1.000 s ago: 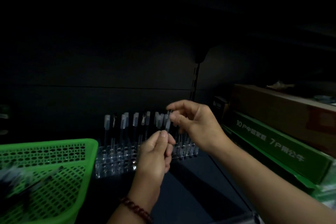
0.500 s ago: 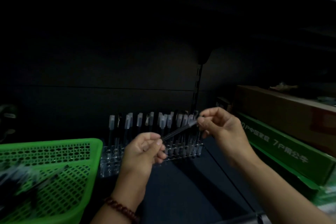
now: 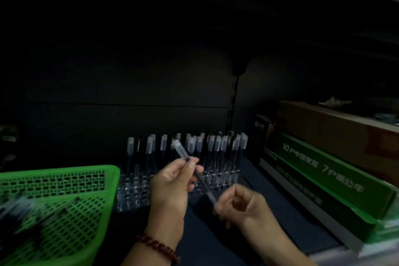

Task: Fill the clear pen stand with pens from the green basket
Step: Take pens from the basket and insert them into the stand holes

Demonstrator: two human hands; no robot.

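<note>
Two hands share one pen: the left hand pinches its barrel between thumb and fingers, while the right hand curls round its lower end, probably to steer the tip down into a slot. The pen tilts cap-up just in front of the stand, which is already crowded with capped pens. The basket sits left, near for refills.

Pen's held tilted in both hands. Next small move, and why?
Probably swing the pen upright, cap up, over what looks like a free hole front-left in the clear stand: it lies tilted between the left hand and right hand, while the standing pens all sit cap up.
</note>
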